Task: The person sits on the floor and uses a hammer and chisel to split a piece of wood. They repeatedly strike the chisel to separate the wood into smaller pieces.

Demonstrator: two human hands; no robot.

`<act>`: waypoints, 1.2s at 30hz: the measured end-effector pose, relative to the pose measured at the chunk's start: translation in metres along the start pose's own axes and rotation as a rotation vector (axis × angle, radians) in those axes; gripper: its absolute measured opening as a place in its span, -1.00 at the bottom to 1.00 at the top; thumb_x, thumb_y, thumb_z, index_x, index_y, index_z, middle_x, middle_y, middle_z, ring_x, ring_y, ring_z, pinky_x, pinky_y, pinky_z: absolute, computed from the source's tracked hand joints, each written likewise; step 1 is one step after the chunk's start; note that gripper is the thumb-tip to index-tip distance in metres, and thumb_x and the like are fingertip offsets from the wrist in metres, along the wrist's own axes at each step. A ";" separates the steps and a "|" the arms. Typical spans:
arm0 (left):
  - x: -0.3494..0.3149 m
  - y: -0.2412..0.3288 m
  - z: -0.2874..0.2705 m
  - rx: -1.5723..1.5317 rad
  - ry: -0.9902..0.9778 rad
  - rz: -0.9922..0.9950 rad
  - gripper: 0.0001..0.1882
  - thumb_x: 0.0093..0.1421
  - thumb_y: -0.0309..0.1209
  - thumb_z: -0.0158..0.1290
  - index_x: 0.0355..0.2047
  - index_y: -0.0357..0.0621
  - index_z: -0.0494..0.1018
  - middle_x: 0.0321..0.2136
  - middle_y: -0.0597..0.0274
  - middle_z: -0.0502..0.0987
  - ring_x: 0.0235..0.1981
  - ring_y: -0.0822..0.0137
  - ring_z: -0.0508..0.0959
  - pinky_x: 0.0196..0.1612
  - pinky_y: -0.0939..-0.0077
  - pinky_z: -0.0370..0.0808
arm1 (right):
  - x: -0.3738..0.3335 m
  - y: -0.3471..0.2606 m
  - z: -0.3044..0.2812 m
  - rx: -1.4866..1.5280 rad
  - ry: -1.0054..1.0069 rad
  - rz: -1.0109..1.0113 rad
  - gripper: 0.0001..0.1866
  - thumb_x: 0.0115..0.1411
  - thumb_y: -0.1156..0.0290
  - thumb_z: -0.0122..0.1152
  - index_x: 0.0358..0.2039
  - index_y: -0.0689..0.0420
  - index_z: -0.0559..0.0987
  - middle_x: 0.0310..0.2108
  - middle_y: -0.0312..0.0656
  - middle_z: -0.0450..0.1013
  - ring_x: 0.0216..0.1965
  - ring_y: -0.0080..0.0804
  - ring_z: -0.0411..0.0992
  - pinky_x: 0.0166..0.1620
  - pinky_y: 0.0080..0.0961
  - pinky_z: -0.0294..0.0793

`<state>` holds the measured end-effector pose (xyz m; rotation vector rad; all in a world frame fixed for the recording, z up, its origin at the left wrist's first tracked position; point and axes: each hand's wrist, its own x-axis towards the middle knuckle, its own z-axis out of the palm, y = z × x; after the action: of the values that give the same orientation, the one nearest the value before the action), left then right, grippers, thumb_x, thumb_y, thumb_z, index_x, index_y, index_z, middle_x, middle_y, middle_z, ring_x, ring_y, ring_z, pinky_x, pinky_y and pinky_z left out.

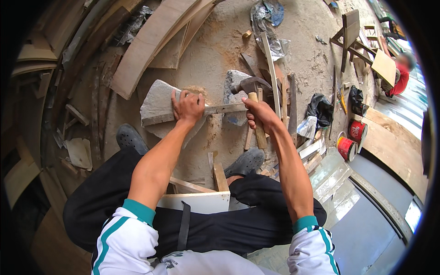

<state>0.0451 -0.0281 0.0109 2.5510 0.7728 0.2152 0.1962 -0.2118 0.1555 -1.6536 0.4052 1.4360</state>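
My left hand [189, 106] presses down on a narrow wooden strip [224, 108], its fingers bent over the wood. Whether a nail or anything else small is between those fingers, I cannot make out. The strip lies across a rough pale stone block [158, 98], and its right end reaches a second stone [234, 82]. In my right hand [262, 113] is a hammer, gripped by its wooden handle [260, 136]. The dark metal hammer head [251, 84] is above the second stone, close to the strip's right end.
Between my legs is a white-sided box [197, 201] with wood offcuts. Curved wooden panels [151, 43] stack at upper left. Scrap wood [285, 98], black plastic bags [319, 110] and red cans [347, 147] lie rightward. A person in red [401, 80] sits beyond a wooden chair [350, 34].
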 end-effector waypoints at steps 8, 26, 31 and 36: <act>0.001 0.000 -0.005 0.026 -0.048 -0.018 -0.67 0.20 -0.18 0.01 -0.46 -0.11 0.67 -0.34 0.12 0.67 -0.03 0.17 0.52 0.36 -0.03 -0.07 | -0.017 0.047 0.021 -0.228 0.098 -0.243 -0.67 0.37 0.12 0.11 -0.30 0.16 0.40 -0.60 -0.35 0.28 -0.69 -0.57 0.31 -0.67 -0.53 0.28; 0.001 0.000 0.002 0.022 -0.029 -0.027 -0.67 0.21 -0.19 0.00 -0.48 -0.08 0.68 -0.35 0.22 0.67 -0.04 0.16 0.51 0.36 -0.05 -0.09 | 0.001 0.035 0.027 -0.672 -0.198 -0.055 -0.50 0.39 0.01 -0.01 0.10 0.17 0.39 -0.61 -0.29 0.32 -0.68 -0.52 0.28 -0.62 -0.48 0.29; 0.000 -0.003 0.003 0.025 -0.014 -0.021 -0.67 0.21 -0.21 0.00 -0.51 -0.08 0.67 -0.36 0.23 0.67 -0.04 0.17 0.51 0.36 -0.06 -0.08 | -0.008 0.039 0.025 -0.479 -0.024 -0.143 -0.51 0.39 0.03 0.00 0.12 0.16 0.37 -0.62 -0.29 0.30 -0.69 -0.53 0.29 -0.65 -0.48 0.29; 0.001 0.001 0.000 0.023 -0.007 -0.030 -0.67 0.21 -0.21 -0.01 -0.51 -0.08 0.67 -0.38 0.21 0.67 -0.05 0.17 0.51 0.36 -0.06 -0.06 | 0.002 0.006 -0.004 -0.321 0.157 -0.314 -0.51 0.40 0.01 -0.03 0.00 0.23 0.39 -0.60 -0.31 0.33 -0.66 -0.52 0.33 -0.64 -0.45 0.34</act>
<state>0.0466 -0.0277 0.0113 2.5581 0.8144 0.1882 0.1944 -0.2177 0.1512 -1.9932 -0.0069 1.1832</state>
